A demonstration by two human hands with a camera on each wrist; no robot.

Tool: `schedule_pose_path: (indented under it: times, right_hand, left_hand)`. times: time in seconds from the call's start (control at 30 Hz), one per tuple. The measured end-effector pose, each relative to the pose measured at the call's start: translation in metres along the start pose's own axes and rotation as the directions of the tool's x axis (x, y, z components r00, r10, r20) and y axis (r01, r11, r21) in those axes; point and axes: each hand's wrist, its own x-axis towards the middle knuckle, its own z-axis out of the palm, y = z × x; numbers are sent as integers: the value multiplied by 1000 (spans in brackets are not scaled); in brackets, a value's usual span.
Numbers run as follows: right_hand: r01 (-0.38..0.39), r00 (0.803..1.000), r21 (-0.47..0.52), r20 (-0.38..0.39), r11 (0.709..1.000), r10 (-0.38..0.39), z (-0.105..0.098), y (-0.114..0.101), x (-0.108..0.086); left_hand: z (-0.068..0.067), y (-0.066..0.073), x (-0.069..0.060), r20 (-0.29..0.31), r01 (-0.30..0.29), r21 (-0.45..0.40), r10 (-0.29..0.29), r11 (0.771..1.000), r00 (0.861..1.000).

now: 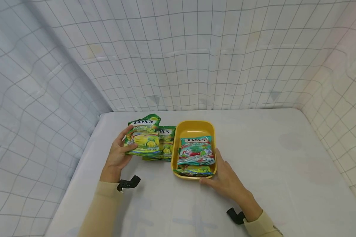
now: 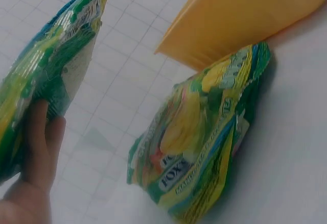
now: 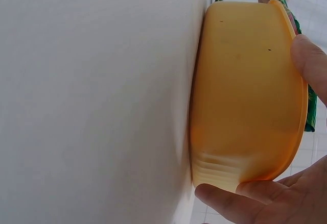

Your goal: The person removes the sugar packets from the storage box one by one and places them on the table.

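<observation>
The left hand [image 1: 118, 154] holds a green packet [image 1: 145, 139]; the right hand [image 1: 226, 181] touches a yellow tray [image 1: 193, 129] containing more packets [image 1: 196, 151].

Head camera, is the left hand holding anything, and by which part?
Yes, the left hand holds a green candy bag by its left side as seen here, thumb on the front.

Table [image 1: 279, 171] — white | grid-lined sheeting [image 1: 195, 59] (wavy dark lines) — behind and along both sides
</observation>
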Motion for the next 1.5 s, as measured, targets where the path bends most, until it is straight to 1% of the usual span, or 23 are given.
schedule_pose_path:
  times: [0.17,0.27,0.37,0.53,0.67,0.93,1.0,1.23,1.33,1.5]
  right_hand:
    - [3,1000,4,-6,1000,-3,0,0,1]
    - [5,1000,8,-10,1000,-5,0,-1,1]
    - [5,1000,11,-13,1000,-5,0,-1,1]
    - [9,1000,8,-16,1000,-9,0,-2,1]
    - [13,1000,10,-15,1000,-13,0,-2,2]
    - [-3,1000,6,-7,1000,4,0,-2,3]
    - [-9,1000,3,-6,1000,9,1,-1,2]
    - [-12,1000,13,-18,1000,12,3,4,1]
    - [-15,1000,15,-17,1000,15,3,3,1]
    - [-18,1000,18,-14,1000,18,2,2,2]
  left_hand:
    - [-19,-3,-2,-19,0,-54,-1,999,1000]
    - [-28,-4,-3,-32,1,-71,-3,997,999]
    - [-36,-4,-4,-40,6,-78,-9,997,999]
    - [-48,-1,-4,-56,18,-66,-22,998,998]
    - [-56,1,-5,-89,32,-60,-38,998,995]
    - [-69,1,-6,-129,71,-82,-81,994,988]
    - [-73,0,-7,-135,86,-74,-95,994,986]
    - [-84,-5,-6,-134,116,-32,-119,993,984]
    - [-87,-4,-6,-136,133,-17,-135,991,982]
    - [-90,0,-4,-110,171,28,-167,985,980]
